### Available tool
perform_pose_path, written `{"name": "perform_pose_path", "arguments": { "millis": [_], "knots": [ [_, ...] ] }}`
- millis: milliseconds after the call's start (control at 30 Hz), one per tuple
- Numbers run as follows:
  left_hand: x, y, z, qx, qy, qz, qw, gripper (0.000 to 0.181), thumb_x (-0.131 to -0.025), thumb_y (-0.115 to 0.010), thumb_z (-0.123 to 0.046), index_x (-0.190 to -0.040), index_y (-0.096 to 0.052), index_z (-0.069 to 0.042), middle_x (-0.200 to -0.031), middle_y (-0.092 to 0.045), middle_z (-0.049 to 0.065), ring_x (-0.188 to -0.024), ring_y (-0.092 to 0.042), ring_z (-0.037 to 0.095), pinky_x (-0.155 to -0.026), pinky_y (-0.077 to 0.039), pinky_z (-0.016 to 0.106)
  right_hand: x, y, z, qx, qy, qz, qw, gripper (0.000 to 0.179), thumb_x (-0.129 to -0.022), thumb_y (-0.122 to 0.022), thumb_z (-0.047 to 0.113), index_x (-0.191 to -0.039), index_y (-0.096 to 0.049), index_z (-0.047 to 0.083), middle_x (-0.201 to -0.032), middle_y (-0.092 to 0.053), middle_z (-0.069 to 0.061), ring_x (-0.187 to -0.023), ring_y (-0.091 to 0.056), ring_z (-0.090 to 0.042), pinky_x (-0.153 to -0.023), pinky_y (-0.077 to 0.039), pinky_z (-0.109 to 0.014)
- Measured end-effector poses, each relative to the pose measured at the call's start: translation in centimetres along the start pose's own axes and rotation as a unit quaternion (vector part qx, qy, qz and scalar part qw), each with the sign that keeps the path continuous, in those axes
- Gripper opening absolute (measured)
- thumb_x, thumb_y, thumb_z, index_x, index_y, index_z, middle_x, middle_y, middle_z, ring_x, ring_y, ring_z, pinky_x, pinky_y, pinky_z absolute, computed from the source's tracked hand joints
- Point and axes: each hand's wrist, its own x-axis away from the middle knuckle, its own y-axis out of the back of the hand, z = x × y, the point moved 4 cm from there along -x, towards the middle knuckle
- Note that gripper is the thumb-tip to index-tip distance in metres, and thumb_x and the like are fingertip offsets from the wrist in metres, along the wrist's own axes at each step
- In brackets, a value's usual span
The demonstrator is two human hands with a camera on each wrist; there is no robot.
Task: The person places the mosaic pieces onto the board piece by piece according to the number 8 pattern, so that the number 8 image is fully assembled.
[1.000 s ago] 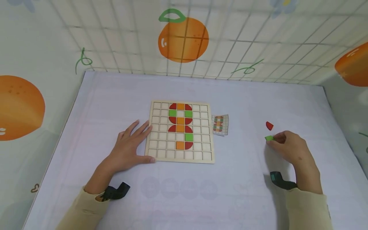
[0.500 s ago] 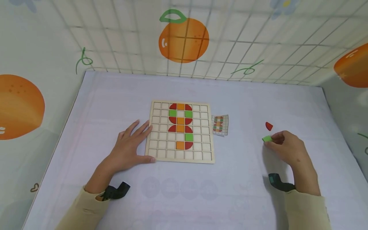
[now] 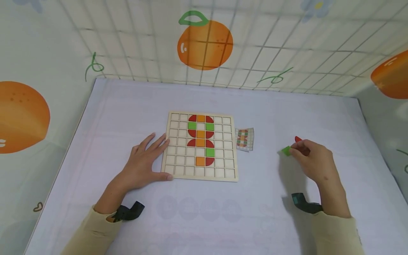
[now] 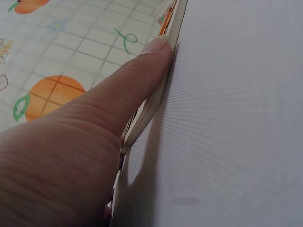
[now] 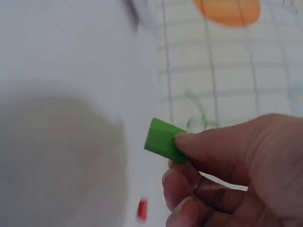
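Observation:
A pale wooden grid board [image 3: 185, 171] lies mid-table, with red, orange and green tiles set in its cells in a figure-like pattern. Spread along the board's left edge and near corner, my left hand [image 3: 140, 166] rests with straight fingers; in the left wrist view its thumb [image 4: 137, 71] lies against the board's side. Off to the right, my right hand [image 3: 313, 159] pinches a green square tile [image 5: 163, 138] between thumb and fingers, just above the table. Behind that hand sits a red quarter-round tile [image 3: 298, 139], partly hidden by the fingers.
A small printed pattern card [image 3: 244, 139] lies against the board's right side. The white tabletop [image 3: 264, 212] meets a grid-printed wall [image 3: 134, 46] at the back. Dark wrist mounts [image 3: 129, 211] sit on both wrists.
My right hand has moved left with the green tile, lifting it a little off the table and partly covering the red tile. The left hand stays still on the board.

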Motion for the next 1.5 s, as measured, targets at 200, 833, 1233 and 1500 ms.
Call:
{"name": "perform_pose_path", "arguments": {
  "millis": [200, 833, 1233, 1500],
  "knots": [
    [0.0, 0.0, 0.0, -0.001, -0.003, 0.000, 1.0000, 0.113, -0.077, -0.090, -0.055, -0.167, -0.030, -0.020, -0.174, -0.015, -0.006, -0.160, 0.002, 0.028, -0.114, -0.020, 0.056, 0.2, 0.0, 5.0, -0.019, 0.081, -0.005, 0.9966, 0.018, -0.103, -0.066, 0.020, -0.108, -0.072, 0.004, -0.095, -0.072, -0.010, -0.085, -0.062, -0.025, -0.064, -0.046, -0.028],
    [-0.2, -0.1, 0.4, -0.003, -0.005, -0.004, 1.0000, 0.114, -0.077, -0.089, -0.058, -0.167, -0.029, -0.022, -0.174, -0.015, -0.007, -0.160, 0.001, 0.028, -0.113, -0.022, 0.055, -1.9, -8.5, 20.2, -0.062, 0.235, 0.152, 0.9579, 0.004, -0.099, -0.073, 0.009, -0.102, -0.074, 0.007, -0.093, -0.070, -0.001, -0.087, -0.062, -0.020, -0.078, -0.053, -0.036],
    [-0.2, 0.1, 0.5, -0.010, -0.007, 0.004, 0.9999, 0.115, -0.077, -0.087, -0.062, -0.167, -0.028, -0.022, -0.175, -0.013, -0.009, -0.160, 0.001, 0.026, -0.114, -0.022, 0.054, -2.6, -13.4, 23.4, -0.033, 0.290, 0.193, 0.9370, 0.008, -0.100, -0.070, 0.009, -0.106, -0.075, 0.006, -0.098, -0.072, -0.001, -0.087, -0.063, -0.017, -0.081, -0.055, -0.033],
    [-0.2, 0.0, 0.7, -0.014, -0.011, 0.001, 0.9998, 0.115, -0.077, -0.086, -0.064, -0.167, -0.028, -0.023, -0.175, -0.013, -0.009, -0.160, 0.002, 0.025, -0.114, -0.022, 0.053, -2.3, -13.6, 23.6, -0.065, 0.302, 0.172, 0.9355, 0.006, -0.099, -0.072, 0.007, -0.104, -0.075, 0.005, -0.098, -0.071, -0.002, -0.087, -0.063, -0.016, -0.082, -0.055, -0.031]
  ]
}}
